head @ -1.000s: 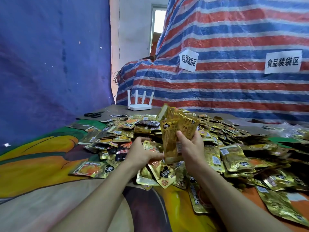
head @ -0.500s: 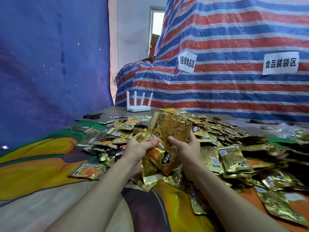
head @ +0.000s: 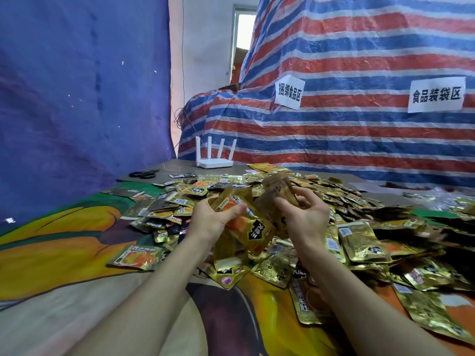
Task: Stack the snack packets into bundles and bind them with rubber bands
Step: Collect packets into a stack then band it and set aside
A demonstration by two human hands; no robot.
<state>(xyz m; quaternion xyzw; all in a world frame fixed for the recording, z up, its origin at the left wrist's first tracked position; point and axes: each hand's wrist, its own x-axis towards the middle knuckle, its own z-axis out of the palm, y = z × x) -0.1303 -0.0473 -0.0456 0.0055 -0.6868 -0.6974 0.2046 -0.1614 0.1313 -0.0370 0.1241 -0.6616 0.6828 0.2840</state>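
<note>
Motion blur smears the gold packets (head: 276, 195) pinched in the right hand (head: 305, 219), so the count is unreadable. The left hand (head: 210, 223) grips another packet (head: 257, 228), thumb on top, touching the right's batch. Both are held just above the loose pile (head: 359, 237). Beyond the pile: white router (head: 214, 163), scissors (head: 144, 173).
</note>
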